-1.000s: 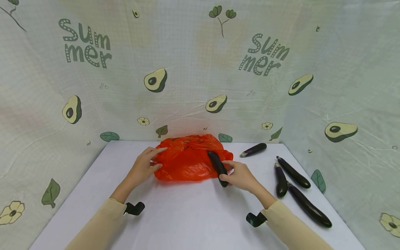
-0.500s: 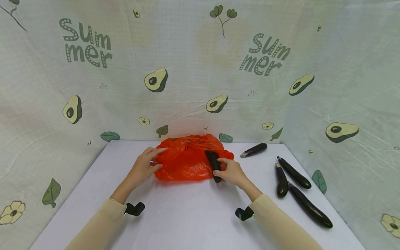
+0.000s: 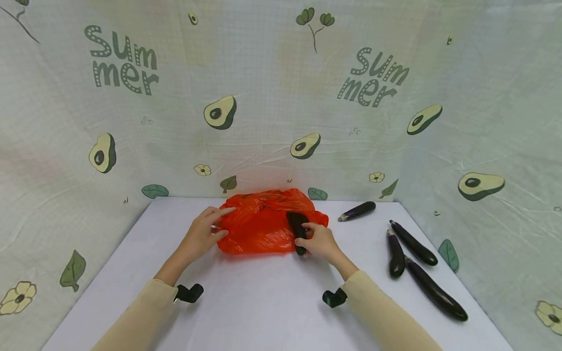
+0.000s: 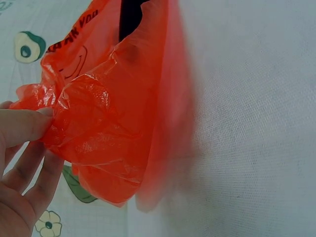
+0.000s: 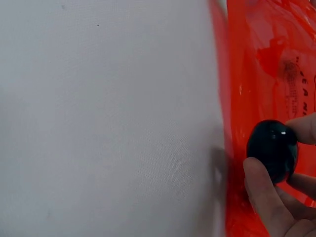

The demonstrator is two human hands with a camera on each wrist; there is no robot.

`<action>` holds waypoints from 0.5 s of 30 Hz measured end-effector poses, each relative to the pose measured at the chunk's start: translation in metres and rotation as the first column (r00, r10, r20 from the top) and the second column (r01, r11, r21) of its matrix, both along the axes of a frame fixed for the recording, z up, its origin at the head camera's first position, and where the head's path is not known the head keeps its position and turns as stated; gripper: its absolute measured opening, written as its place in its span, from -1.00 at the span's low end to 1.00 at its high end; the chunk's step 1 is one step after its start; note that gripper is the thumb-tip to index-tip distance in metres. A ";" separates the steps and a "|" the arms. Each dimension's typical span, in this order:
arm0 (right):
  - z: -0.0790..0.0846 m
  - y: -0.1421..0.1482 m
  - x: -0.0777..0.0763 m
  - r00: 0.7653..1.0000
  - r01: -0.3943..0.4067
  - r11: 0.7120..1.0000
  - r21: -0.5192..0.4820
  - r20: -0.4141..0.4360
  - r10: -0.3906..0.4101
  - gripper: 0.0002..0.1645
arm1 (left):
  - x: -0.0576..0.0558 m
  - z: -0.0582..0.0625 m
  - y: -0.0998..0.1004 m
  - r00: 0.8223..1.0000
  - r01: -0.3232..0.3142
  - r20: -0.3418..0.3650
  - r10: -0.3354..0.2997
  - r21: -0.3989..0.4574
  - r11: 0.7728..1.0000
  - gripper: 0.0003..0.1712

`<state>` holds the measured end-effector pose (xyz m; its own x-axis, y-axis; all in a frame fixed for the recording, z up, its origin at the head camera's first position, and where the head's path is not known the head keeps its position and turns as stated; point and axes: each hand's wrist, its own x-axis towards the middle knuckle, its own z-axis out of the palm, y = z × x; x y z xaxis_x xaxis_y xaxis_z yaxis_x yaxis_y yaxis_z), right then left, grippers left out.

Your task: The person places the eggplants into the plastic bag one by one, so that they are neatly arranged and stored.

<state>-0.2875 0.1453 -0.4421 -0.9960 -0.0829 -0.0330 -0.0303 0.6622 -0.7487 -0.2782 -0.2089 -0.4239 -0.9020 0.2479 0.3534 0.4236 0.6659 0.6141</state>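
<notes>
Pointing away from the person, the eggplant [image 3: 296, 223] is right of the middle of the red bag [image 3: 259, 236] on the tabletop [image 3: 263, 302], its far end at the bag's mouth. The right hand [image 3: 322, 241], the nearer one, grips it from the right between thumb and fingers. Well apart from it, the left hand [image 3: 202, 235] pinches the bag's left edge.
</notes>
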 end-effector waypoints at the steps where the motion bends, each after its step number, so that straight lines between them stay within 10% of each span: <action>1: 0.000 0.000 0.000 1.000 0.000 1.000 -0.002 0.000 0.000 -0.25 | 0.000 0.000 0.000 1.000 0.000 -0.001 0.000 -0.001 1.000 -0.20; 15: -0.013 -0.006 -0.005 0.999 0.005 1.000 0.027 -0.049 -0.004 -0.29 | -0.001 0.000 -0.002 1.000 0.001 -0.005 -0.001 -0.010 1.000 -0.20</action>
<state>-0.2923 0.1395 -0.4548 -0.9968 -0.0782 0.0136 -0.0635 0.6824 -0.7282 -0.2789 -0.2107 -0.4244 -0.9001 0.2521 0.3553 0.4271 0.6717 0.6053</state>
